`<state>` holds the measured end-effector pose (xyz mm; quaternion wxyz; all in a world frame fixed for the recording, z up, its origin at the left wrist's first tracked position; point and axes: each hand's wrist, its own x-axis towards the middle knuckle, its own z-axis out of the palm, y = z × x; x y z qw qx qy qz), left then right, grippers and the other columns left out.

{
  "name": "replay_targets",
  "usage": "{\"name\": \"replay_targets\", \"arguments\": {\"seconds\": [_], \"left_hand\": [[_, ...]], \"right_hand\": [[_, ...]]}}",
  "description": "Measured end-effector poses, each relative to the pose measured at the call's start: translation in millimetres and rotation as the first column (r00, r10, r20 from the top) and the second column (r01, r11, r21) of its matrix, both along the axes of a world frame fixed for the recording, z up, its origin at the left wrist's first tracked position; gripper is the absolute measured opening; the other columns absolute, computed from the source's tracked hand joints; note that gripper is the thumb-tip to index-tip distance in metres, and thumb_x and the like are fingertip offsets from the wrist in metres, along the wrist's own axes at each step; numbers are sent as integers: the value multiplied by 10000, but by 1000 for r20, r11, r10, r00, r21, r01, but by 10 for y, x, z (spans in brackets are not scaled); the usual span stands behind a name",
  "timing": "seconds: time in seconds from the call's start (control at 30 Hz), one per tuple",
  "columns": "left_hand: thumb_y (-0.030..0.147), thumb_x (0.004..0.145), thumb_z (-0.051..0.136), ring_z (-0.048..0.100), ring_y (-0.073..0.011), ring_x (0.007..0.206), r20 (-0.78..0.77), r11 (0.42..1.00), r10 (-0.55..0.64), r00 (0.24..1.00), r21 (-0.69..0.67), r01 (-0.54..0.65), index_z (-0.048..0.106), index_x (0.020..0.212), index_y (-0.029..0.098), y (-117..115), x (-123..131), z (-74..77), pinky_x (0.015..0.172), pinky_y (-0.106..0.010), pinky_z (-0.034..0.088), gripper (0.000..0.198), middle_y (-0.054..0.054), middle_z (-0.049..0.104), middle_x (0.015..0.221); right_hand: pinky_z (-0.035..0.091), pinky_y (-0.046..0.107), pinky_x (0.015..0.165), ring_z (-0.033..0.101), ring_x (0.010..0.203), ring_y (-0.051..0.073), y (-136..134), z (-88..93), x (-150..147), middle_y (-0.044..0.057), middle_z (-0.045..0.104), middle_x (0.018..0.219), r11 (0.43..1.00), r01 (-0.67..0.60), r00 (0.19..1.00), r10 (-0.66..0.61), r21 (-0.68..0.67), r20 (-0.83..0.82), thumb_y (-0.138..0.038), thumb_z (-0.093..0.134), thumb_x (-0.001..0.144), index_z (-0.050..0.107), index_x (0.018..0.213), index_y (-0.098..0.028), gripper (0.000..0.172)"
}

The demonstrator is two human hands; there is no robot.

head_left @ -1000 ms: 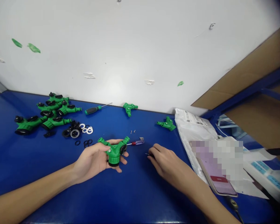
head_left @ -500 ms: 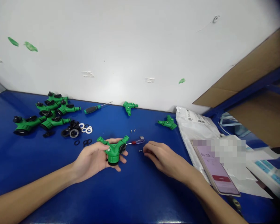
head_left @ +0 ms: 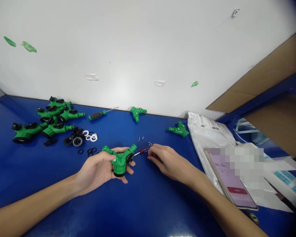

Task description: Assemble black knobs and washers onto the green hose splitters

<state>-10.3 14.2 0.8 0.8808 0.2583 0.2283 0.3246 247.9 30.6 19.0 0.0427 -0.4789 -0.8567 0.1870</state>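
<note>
My left hand (head_left: 96, 168) grips a green Y-shaped hose splitter (head_left: 119, 161) with its two outlets pointing up. The splitter has a black knob (head_left: 129, 158) on its right branch and a black ring at its bottom. My right hand (head_left: 164, 159) has its fingers closed at the handle end of a small red-and-clear screwdriver (head_left: 143, 150), which lies tilted with its shaft towards the splitter. The fingers partly hide the handle. Small screws (head_left: 150, 144) lie just beyond this hand, and two more screws (head_left: 140, 139) rest farther back.
Several green splitters with black knobs (head_left: 27, 133) are grouped at left. Black parts (head_left: 75, 138) and white washers (head_left: 93, 137) lie beside them. A green-handled screwdriver (head_left: 97, 115) and two splitters (head_left: 138, 113) are near the wall. A phone (head_left: 233, 184) and plastic bag (head_left: 199, 141) sit at right.
My right hand has moved slightly left and away from me, onto the small screwdriver's handle. The screwdriver has turned a little. The left hand still holds the splitter in place.
</note>
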Motion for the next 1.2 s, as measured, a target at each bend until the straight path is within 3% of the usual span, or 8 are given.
{"name": "replay_targets", "arguments": {"seconds": [0.23, 0.37, 0.5, 0.7, 0.83, 0.93, 1.07, 1.2], "left_hand": [[242, 823, 546, 639, -312, 944, 11, 1000, 3, 1000, -4, -3, 603, 1258, 84, 2, 0, -21, 754, -419, 491, 466, -201, 682, 1078], [244, 831, 539, 638, -311, 948, 8, 1000, -3, 1000, 1, 3, 602, 1262, 91, 2, -3, -20, 754, -420, 490, 462, -198, 679, 1082], [255, 821, 556, 636, -314, 950, -5, 1000, 2, 1000, -4, -2, 598, 1262, 94, -3, -2, -11, 756, -421, 489, 471, -195, 677, 1084], [258, 808, 569, 639, -315, 936, -10, 1000, 18, 1000, -16, -18, 593, 1253, 85, -6, 6, -7, 755, -426, 490, 479, -199, 682, 1067], [249, 819, 553, 645, -308, 932, 6, 999, 27, 1000, -44, -27, 594, 1240, 91, -12, 16, -4, 761, -421, 489, 452, -197, 683, 1064], [262, 820, 562, 647, -309, 926, 5, 997, 32, 999, -68, -32, 595, 1236, 88, -34, 26, 8, 763, -422, 491, 451, -198, 684, 1050], [270, 818, 594, 632, -303, 960, 13, 995, 53, 999, -82, -52, 598, 1226, 102, -73, 49, 24, 791, -425, 495, 441, -184, 680, 1056], [252, 832, 611, 601, -292, 1030, 29, 995, 83, 996, -65, -81, 557, 1278, 140, -113, 75, 13, 860, -447, 484, 463, -165, 656, 1144]], "right_hand": [[464, 303, 740, 604, 839, 187, -33, 24, -54, 53, 643, 953, 996, -83, 997, 83, -20, 2, -128, 489, 961, 577, 938, -180, 105], [480, 338, 779, 643, 896, 222, -58, 49, -117, 99, 661, 1027, 995, -99, 985, 94, 27, 145, -102, 444, 974, 603, 1025, -158, 176], [483, 348, 697, 671, 799, 252, -106, 57, -192, 148, 670, 996, 991, -102, 955, 73, 86, 289, -21, 445, 917, 633, 957, -118, 215], [472, 313, 603, 644, 666, 209, -120, 45, -177, 117, 672, 854, 991, -36, 975, 6, 132, 222, -36, 473, 884, 620, 838, -127, 179], [510, 234, 608, 615, 629, 126, -111, 44, -193, 12, 666, 763, 990, 44, 979, -17, 131, -203, -79, 554, 845, 618, 836, -179, 119], [532, 238, 595, 631, 640, 123, -152, 14, -266, 20, 697, 785, 986, 96, 784, 12, 139, -621, -109, 573, 865, 682, 892, -191, 140], [565, 254, 642, 696, 724, 146, -237, -46, -378, 44, 736, 831, 967, 107, 657, 106, 232, -746, -76, 639, 863, 733, 925, -200, 167], [583, 253, 662, 703, 734, 146, -286, -79, -440, 61, 738, 846, 936, 156, 649, 145, 316, -747, -44, 661, 848, 737, 934, -185, 181]]}}
